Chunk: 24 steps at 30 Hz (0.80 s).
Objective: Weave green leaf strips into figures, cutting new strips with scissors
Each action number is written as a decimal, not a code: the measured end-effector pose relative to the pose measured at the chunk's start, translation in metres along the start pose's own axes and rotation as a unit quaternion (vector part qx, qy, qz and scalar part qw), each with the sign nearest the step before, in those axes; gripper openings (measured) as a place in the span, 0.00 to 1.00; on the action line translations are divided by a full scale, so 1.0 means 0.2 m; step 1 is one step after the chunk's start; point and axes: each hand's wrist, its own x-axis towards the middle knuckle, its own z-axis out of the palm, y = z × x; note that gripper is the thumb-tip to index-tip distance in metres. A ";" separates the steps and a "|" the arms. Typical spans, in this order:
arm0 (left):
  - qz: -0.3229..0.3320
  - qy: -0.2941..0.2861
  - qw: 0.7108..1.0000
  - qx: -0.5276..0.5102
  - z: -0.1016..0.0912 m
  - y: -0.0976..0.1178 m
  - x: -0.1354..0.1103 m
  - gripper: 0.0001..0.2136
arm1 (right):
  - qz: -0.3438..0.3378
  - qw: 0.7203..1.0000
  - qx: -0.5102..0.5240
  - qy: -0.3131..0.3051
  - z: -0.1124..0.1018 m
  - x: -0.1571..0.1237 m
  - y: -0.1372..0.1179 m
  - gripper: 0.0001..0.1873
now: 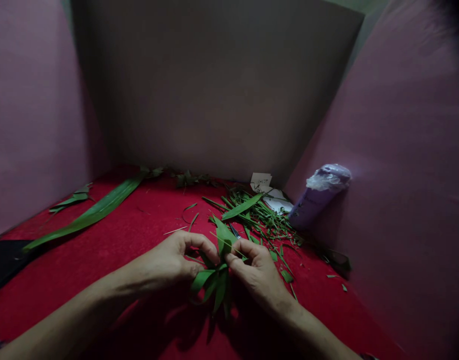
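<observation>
Between my two hands is a bundle of green leaf strips (221,287), its pointed ends hanging down and a broader leaf piece rising from the top. My left hand (177,257) grips the bundle's left side, thumb and fingers curled around it. At the upper right of the bundle, my right hand (254,270) pinches a part of it between thumb and forefinger. A thin stem crosses the bundle near the right fingertips. Just behind my right hand lies a pair of scissors (235,232), mostly hidden by leaf and fingers.
A red cloth (139,230) covers the surface. Cut stems and leaves (259,212) are heaped at the back right, near white paper (261,181) and a purple container (315,197) topped with clear plastic. A long leaf (98,212) and a black flat object (6,262) lie left.
</observation>
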 end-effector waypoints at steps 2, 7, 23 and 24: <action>0.009 -0.028 0.999 0.013 -0.01 0.00 0.00 0.07 | -0.001 1.000 -0.002 0.005 0.00 0.00 0.00 0.09; 0.015 -0.048 0.999 0.000 -0.02 -0.01 0.02 0.11 | -0.013 1.000 -0.001 0.003 0.00 0.00 0.01 0.09; -0.019 -0.019 0.999 -0.033 0.03 -0.05 0.04 0.20 | -0.101 0.993 -0.062 -0.012 0.01 -0.04 0.03 0.08; -0.023 -0.019 0.999 -0.039 0.04 -0.05 0.04 0.20 | -0.103 0.993 -0.063 -0.012 0.01 -0.04 0.04 0.08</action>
